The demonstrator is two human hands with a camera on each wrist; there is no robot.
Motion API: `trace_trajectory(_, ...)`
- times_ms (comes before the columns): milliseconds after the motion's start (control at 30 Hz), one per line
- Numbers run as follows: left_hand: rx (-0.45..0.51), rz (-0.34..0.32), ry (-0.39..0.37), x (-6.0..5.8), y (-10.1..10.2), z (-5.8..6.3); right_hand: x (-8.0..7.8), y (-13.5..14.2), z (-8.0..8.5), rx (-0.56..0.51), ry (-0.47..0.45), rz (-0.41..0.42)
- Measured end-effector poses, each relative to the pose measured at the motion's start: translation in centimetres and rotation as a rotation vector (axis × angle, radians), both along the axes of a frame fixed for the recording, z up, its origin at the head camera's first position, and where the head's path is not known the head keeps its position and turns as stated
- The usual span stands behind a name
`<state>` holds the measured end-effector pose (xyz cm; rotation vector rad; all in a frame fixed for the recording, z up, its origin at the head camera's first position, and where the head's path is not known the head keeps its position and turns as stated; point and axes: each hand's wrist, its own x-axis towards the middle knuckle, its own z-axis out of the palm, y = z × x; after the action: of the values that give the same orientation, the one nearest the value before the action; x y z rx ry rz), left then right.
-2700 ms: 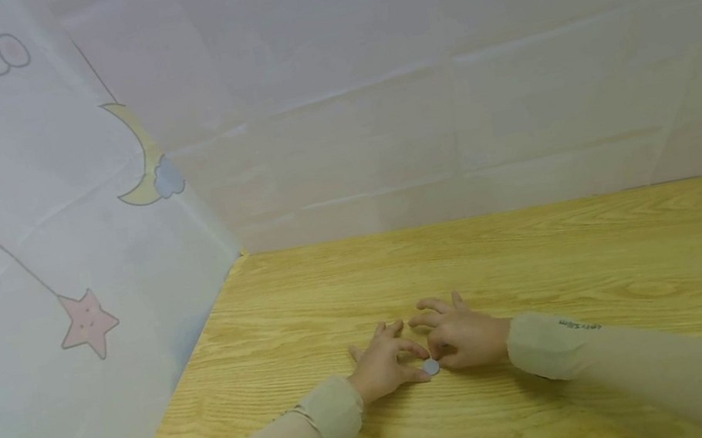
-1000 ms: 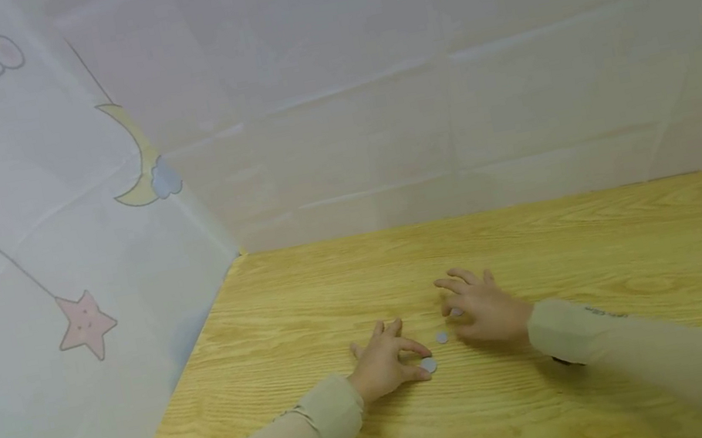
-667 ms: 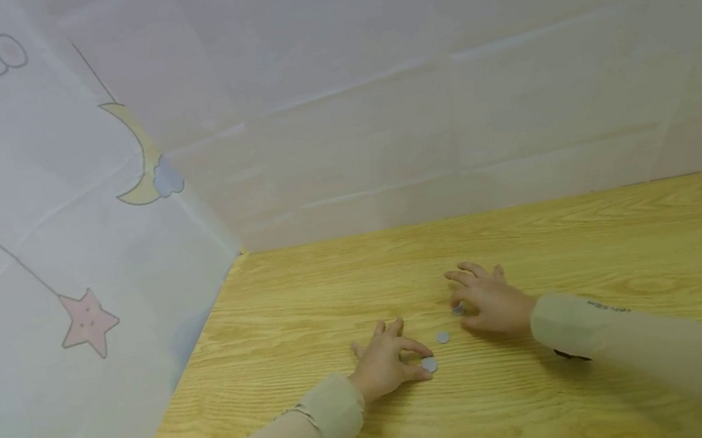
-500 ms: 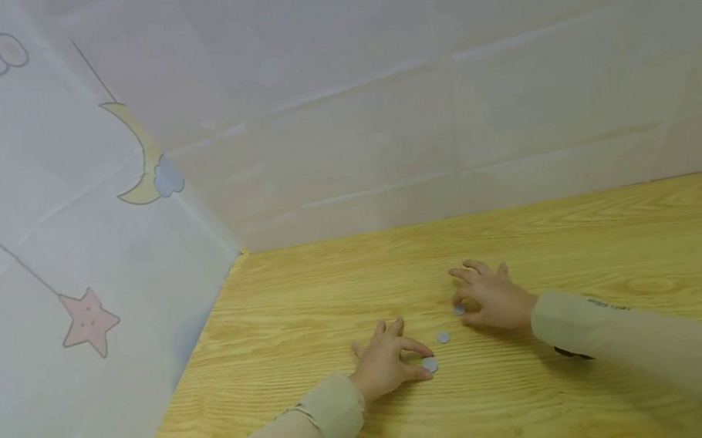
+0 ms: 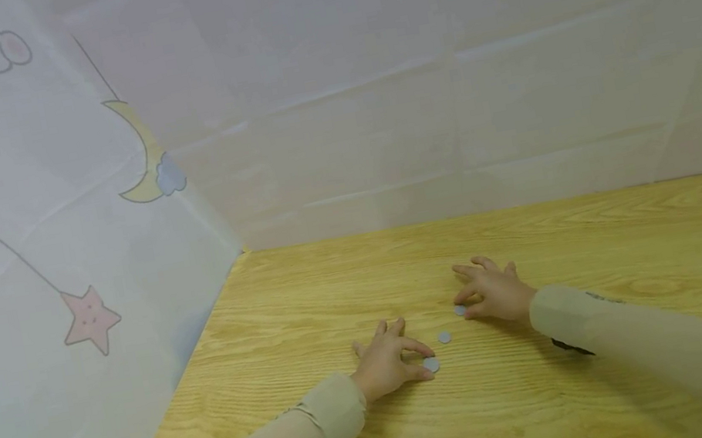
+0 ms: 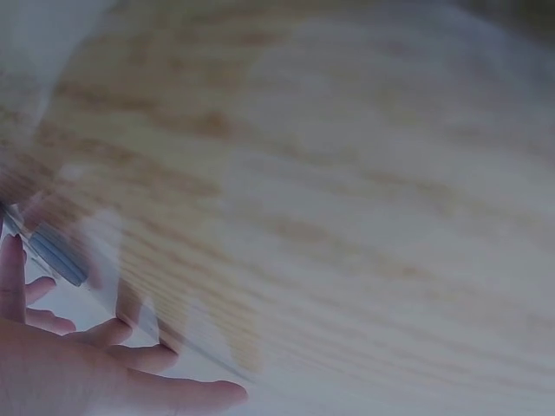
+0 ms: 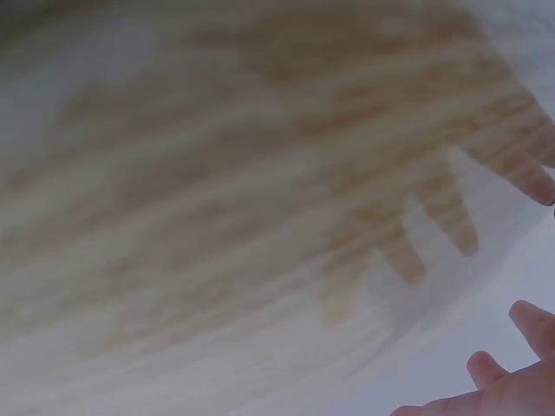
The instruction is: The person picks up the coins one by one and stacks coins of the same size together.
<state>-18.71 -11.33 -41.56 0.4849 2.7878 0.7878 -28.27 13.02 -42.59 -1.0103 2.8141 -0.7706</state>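
In the head view, my left hand [image 5: 384,366] rests low over the table, thumb and index finger pinching a grey coin-like disc [image 5: 431,364] at its edges. A second grey disc [image 5: 445,337] lies apart, up and to the right. Farther along the same slanting line, the thumb and index finger of my right hand [image 5: 496,293] pinch a third disc [image 5: 460,310], partly covered by the fingers. The left wrist view shows a blue-grey ridged piece [image 6: 59,254], like stacked discs, just past my left index finger. Only spread fingers [image 7: 533,329] show in the right wrist view.
The wood-grain table [image 5: 306,282] has a glossy surface that reflects the hands in both wrist views. A pale printed sheet [image 5: 334,120] hangs behind it and along the left side. Both forearms wear beige sleeves with wrist bands.
My right hand has moved away from the left hand, up and to the right, and now pinches a disc there. The middle disc has come into view between them. My left hand has stayed in place.
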Motion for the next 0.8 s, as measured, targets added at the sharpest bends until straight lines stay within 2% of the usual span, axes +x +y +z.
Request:
trace_trajectory(300, 0.004, 0.001, -0.001, -0.1, 0.0, 0.0, -0.6, 0.1, -0.3, -0.004, -0.008, 0.027)
trace_trajectory(633, 0.01, 0.0, -0.003, -0.2, -0.1, -0.3, -1.3, 0.3, -0.4, -0.023, -0.024, 0.127)
trace_trajectory(800, 0.008, 0.003, 0.0, -0.2, -0.2, -0.4, -1.5, 0.2, -0.4, -0.001, 0.004, 0.165)
